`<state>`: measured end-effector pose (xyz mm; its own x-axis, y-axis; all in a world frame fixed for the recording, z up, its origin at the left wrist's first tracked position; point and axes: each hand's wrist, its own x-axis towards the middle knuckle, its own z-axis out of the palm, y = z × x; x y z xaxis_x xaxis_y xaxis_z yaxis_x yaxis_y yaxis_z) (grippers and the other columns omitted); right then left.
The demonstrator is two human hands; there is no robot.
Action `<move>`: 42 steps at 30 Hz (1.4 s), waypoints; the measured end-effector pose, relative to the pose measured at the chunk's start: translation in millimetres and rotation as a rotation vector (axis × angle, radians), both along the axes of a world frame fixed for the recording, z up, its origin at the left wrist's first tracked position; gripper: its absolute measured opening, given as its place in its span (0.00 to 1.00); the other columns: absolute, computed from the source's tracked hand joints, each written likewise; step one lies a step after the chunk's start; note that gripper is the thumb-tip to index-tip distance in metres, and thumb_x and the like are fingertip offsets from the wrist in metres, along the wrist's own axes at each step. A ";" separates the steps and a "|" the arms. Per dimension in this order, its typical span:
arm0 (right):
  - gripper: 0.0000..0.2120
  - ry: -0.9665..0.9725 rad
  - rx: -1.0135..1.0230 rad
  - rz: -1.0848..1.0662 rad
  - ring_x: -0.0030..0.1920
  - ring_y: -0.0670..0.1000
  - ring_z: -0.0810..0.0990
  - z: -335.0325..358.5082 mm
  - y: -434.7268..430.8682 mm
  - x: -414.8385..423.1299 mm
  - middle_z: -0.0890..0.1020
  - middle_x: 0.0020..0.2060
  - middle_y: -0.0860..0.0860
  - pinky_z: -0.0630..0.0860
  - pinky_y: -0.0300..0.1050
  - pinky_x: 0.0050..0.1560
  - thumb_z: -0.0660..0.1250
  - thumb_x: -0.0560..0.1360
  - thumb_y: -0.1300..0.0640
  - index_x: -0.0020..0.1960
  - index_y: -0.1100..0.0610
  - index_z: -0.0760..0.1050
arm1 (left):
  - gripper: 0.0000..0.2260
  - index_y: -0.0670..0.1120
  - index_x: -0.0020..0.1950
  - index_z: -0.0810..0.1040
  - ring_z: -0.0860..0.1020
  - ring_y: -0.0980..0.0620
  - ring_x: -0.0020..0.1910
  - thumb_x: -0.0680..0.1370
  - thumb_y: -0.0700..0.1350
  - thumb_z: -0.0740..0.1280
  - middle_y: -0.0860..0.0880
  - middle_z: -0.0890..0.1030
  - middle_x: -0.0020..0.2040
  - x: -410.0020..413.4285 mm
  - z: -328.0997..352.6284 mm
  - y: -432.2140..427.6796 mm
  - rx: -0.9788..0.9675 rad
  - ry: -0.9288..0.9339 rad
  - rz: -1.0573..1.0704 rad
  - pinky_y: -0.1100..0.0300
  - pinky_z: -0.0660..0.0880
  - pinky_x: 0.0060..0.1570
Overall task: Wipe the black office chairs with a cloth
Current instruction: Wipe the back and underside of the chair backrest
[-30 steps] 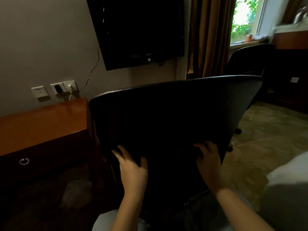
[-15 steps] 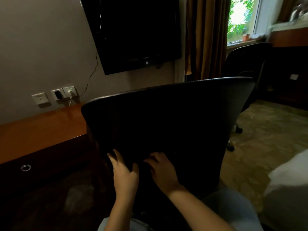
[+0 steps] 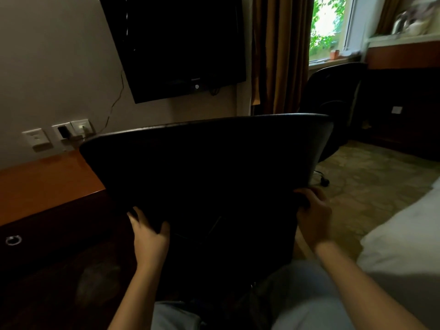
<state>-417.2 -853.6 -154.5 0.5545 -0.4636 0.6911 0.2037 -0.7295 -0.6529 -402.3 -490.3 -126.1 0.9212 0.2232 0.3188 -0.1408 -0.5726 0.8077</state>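
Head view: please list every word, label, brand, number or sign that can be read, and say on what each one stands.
No text can be read in this view.
Television: a small mark on its lower bezel, too small and blurred to read.
Wall sockets: no legible marking.
Near black office chair: no label visible on its back.

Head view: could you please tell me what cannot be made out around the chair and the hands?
Whether the right hand holds a cloth: its fingers curl over something dark at the backrest edge, lost in shadow.
Seat: hidden behind the backrest.
Left hand fingertips: wrapped behind the backrest's edge.
Shelf items by the window: blurred.
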 end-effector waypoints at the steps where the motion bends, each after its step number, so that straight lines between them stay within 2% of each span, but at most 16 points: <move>1: 0.17 -0.044 -0.028 -0.003 0.51 0.60 0.79 11.6 0.6 -0.6 0.79 0.49 0.57 0.76 0.52 0.53 0.64 0.65 0.69 0.51 0.58 0.81 | 0.37 0.52 0.80 0.44 0.58 0.37 0.74 0.79 0.44 0.66 0.47 0.42 0.80 -1.6 0.1 -2.9 -0.008 0.011 -0.003 0.53 0.68 0.55; 4: 0.18 -0.151 -0.110 0.008 0.53 0.54 0.75 47.6 21.4 -1.6 0.79 0.49 0.56 0.66 0.33 0.59 0.60 0.67 0.61 0.51 0.60 0.82 | 0.35 0.49 0.80 0.48 0.55 0.41 0.75 0.79 0.43 0.65 0.48 0.45 0.80 -8.4 -3.6 -14.8 -0.011 0.024 -0.024 0.53 0.67 0.59; 6: 0.19 -0.193 -0.158 0.041 0.53 0.54 0.73 54.9 36.9 -0.4 0.78 0.50 0.55 0.61 0.28 0.60 0.59 0.67 0.60 0.52 0.61 0.82 | 0.35 0.51 0.79 0.50 0.52 0.48 0.76 0.78 0.42 0.67 0.48 0.47 0.80 -13.8 -10.0 -19.7 0.024 -0.018 -0.033 0.52 0.65 0.64; 8: 0.17 -0.196 -0.165 0.071 0.52 0.54 0.74 36.2 45.2 6.7 0.77 0.49 0.54 0.63 0.30 0.59 0.60 0.67 0.62 0.51 0.62 0.83 | 0.34 0.53 0.79 0.52 0.52 0.58 0.71 0.78 0.43 0.67 0.51 0.48 0.79 -20.8 -18.4 -19.9 0.066 -0.063 -0.039 0.57 0.66 0.60; 10: 0.17 -0.107 -0.154 0.110 0.53 0.54 0.75 -2.9 47.8 14.5 0.77 0.50 0.55 0.66 0.32 0.57 0.61 0.69 0.61 0.52 0.61 0.83 | 0.33 0.55 0.79 0.54 0.55 0.61 0.67 0.78 0.43 0.67 0.53 0.48 0.79 -27.8 -29.2 -16.8 0.097 -0.058 -0.061 0.59 0.67 0.54; 12: 0.18 0.060 -0.199 0.171 0.52 0.55 0.77 -46.6 47.3 16.1 0.78 0.51 0.55 0.68 0.32 0.55 0.59 0.69 0.58 0.52 0.58 0.83 | 0.32 0.53 0.79 0.55 0.57 0.56 0.73 0.78 0.43 0.67 0.53 0.49 0.79 -32.5 -44.9 -11.3 0.122 0.002 -0.087 0.59 0.68 0.56; 15: 0.16 0.314 -0.289 0.235 0.46 0.60 0.83 -90.5 41.9 9.3 0.82 0.49 0.56 0.77 0.40 0.43 0.60 0.68 0.58 0.48 0.57 0.84 | 0.31 0.48 0.78 0.56 0.57 0.49 0.76 0.79 0.45 0.66 0.49 0.53 0.79 -40.7 -74.0 -0.8 0.170 0.143 -0.112 0.54 0.65 0.68; 18: 0.18 0.385 -0.268 0.270 0.45 0.62 0.84 -88.8 31.3 6.8 0.82 0.48 0.58 0.78 0.46 0.43 0.58 0.67 0.57 0.48 0.56 0.84 | 0.29 0.47 0.77 0.58 0.62 0.49 0.74 0.79 0.47 0.66 0.49 0.57 0.78 -50.7 -104.1 8.8 0.265 0.264 -0.178 0.54 0.63 0.71; 21: 0.20 0.256 -0.249 0.260 0.48 0.60 0.81 -45.2 22.4 8.4 0.81 0.50 0.58 0.75 0.43 0.49 0.56 0.67 0.55 0.50 0.57 0.84 | 0.29 0.49 0.77 0.60 0.74 0.46 0.65 0.78 0.48 0.67 0.49 0.60 0.77 -56.6 -127.6 7.4 0.272 0.361 -0.196 0.51 0.72 0.64; 26: 0.16 -0.151 -0.212 0.082 0.50 0.52 0.74 58.0 18.3 -3.8 0.79 0.47 0.62 0.67 0.31 0.53 0.63 0.67 0.67 0.52 0.62 0.82 | 0.27 0.43 0.76 0.63 0.66 0.47 0.72 0.79 0.47 0.66 0.45 0.66 0.74 -59.6 -144.9 -14.1 0.332 0.359 -0.138 0.52 0.67 0.69; 28: 0.12 -0.306 -0.201 -0.010 0.49 0.54 0.75 82.5 13.5 -7.5 0.78 0.47 0.62 0.67 0.32 0.53 0.66 0.70 0.69 0.52 0.63 0.81 | 0.26 0.43 0.75 0.65 0.68 0.46 0.70 0.78 0.46 0.66 0.44 0.69 0.72 -59.9 -149.0 -17.3 0.353 0.345 -0.129 0.51 0.68 0.68; 30: 0.12 -0.356 -0.177 -0.052 0.50 0.54 0.76 89.6 8.9 -2.4 0.77 0.48 0.62 0.68 0.32 0.53 0.66 0.71 0.70 0.52 0.63 0.81 | 0.25 0.42 0.74 0.67 0.70 0.46 0.68 0.78 0.45 0.67 0.44 0.71 0.70 -60.3 -151.6 -16.7 0.366 0.329 -0.122 0.51 0.70 0.66; 34: 0.17 -0.223 -0.236 0.062 0.50 0.56 0.76 45.3 8.2 13.1 0.78 0.47 0.62 0.66 0.31 0.55 0.62 0.64 0.70 0.49 0.62 0.82 | 0.23 0.40 0.71 0.70 0.72 0.43 0.66 0.77 0.42 0.68 0.42 0.74 0.67 -59.8 -153.8 -8.8 0.366 0.318 -0.073 0.49 0.71 0.63; 36: 0.18 -0.144 -0.241 0.101 0.49 0.57 0.77 8.2 5.4 17.5 0.79 0.46 0.61 0.68 0.35 0.53 0.63 0.62 0.73 0.47 0.63 0.82 | 0.21 0.40 0.68 0.73 0.73 0.41 0.64 0.76 0.41 0.69 0.40 0.76 0.64 -58.9 -155.5 0.1 0.391 0.303 -0.049 0.49 0.72 0.60; 39: 0.15 0.061 -0.194 0.179 0.49 0.56 0.77 -50.7 0.9 17.8 0.80 0.47 0.61 0.70 0.37 0.47 0.65 0.63 0.74 0.46 0.63 0.82 | 0.15 0.41 0.62 0.77 0.76 0.44 0.60 0.76 0.43 0.68 0.42 0.79 0.59 -59.1 -155.7 17.5 0.457 0.329 -0.021 0.52 0.73 0.54; 42: 0.16 0.369 -0.174 0.268 0.52 0.58 0.80 -101.1 -8.9 10.3 0.80 0.53 0.58 0.70 0.35 0.46 0.67 0.68 0.75 0.50 0.60 0.82 | 0.11 0.43 0.57 0.80 0.77 0.46 0.54 0.77 0.44 0.66 0.44 0.81 0.55 -60.1 -156.6 29.9 0.428 0.339 0.016 0.55 0.72 0.48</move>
